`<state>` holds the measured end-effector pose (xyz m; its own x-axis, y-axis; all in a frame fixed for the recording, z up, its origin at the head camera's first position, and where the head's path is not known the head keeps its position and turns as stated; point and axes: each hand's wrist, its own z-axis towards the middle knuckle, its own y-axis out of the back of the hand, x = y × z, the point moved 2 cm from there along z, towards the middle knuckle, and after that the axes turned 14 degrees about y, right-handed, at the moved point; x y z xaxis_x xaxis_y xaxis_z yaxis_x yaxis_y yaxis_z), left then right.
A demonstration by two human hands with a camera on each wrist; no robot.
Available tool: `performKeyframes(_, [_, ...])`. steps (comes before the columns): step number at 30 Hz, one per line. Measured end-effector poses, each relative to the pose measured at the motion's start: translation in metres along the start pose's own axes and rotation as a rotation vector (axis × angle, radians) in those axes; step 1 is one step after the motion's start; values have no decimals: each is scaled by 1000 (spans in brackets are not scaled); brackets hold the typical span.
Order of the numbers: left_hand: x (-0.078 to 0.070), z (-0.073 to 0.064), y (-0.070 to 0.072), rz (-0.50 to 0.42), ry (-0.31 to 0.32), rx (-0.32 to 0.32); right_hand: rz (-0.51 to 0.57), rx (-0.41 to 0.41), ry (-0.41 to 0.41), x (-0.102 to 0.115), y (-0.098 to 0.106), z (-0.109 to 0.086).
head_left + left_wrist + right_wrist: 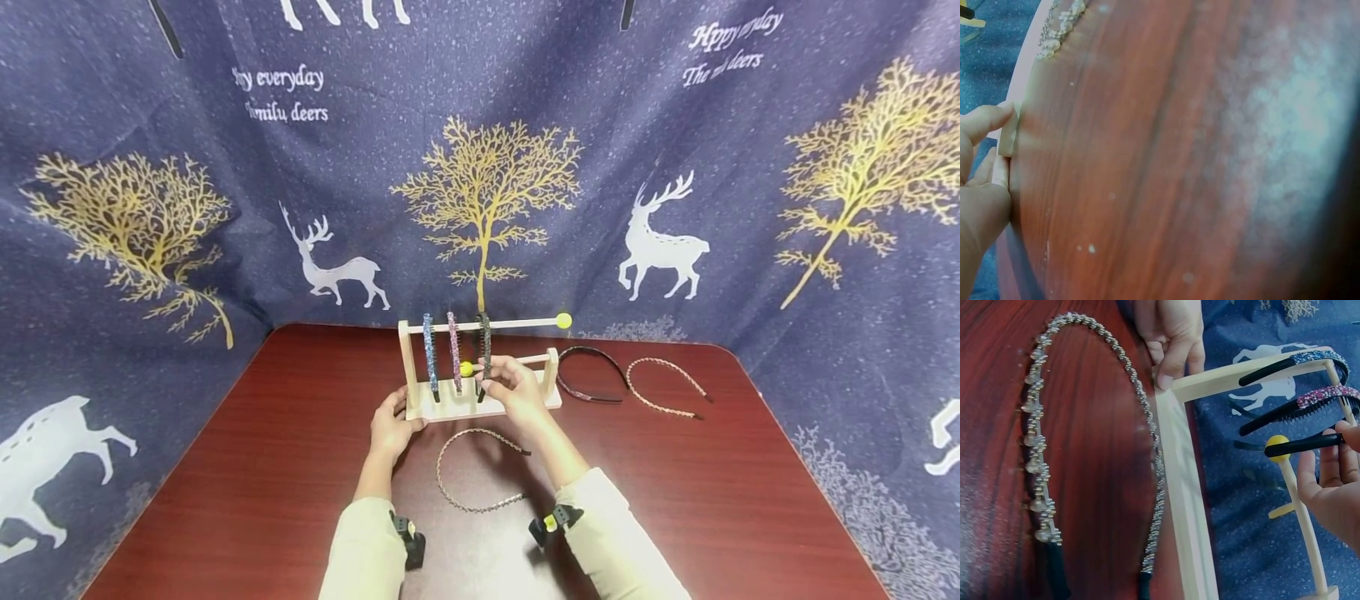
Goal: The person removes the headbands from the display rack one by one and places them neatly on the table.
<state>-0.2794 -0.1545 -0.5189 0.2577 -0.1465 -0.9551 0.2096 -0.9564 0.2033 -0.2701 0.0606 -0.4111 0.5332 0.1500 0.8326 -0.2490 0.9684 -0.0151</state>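
A pale wooden headband stand [448, 409] is on the table, its upper rod tipped with a yellow ball. My left hand [392, 427] grips the left end of its base between thumb and fingers, as the left wrist view also shows. From the upper rod hang a blue glittery headband [429, 350] and a pink glittery headband [454, 354]. To their right, a black headband [486, 337] also hangs over this rod. My right hand [517, 390] pinches its black end [1304, 445], near the lower rod's yellow ball [1277, 449].
A beaded headband [439, 475] lies on the table between my forearms, in front of the stand. Right of the stand lie a dark headband [573, 392] and a gold braided headband [660, 407]. A blue patterned cloth [525, 75] hangs behind the table.
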Motion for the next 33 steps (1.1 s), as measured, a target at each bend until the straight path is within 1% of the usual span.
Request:
performKeyframes(2, [0,1,0,-14,5,2,-2,6,41,0,0,2])
performKeyframes(4, [1,2,0,-24,4,2,23,8,72,1,0,4])
performKeyframes(8, [3,3,0,-38,3,-1,45,10,98,0,1,6])
performKeyframes(9, [3,3,0,-32,2,-4,51,8,102,-1,1,6])
performKeyframes(11, [3,3,0,-21,8,-10,31,-3,106,-6,3,6])
performKeyframes(16, [3,3,0,3,11,-15,1,-91,120,-15,14,4])
performKeyframes(18, [3,3,1,3,12,-15,4,-118,127,-15,18,3])
performKeyframes(26, [2,3,1,-5,8,-12,29,-167,130,-14,34,5])
performKeyframes(33, [5,5,1,-10,7,-5,39,-195,127,-12,42,6])
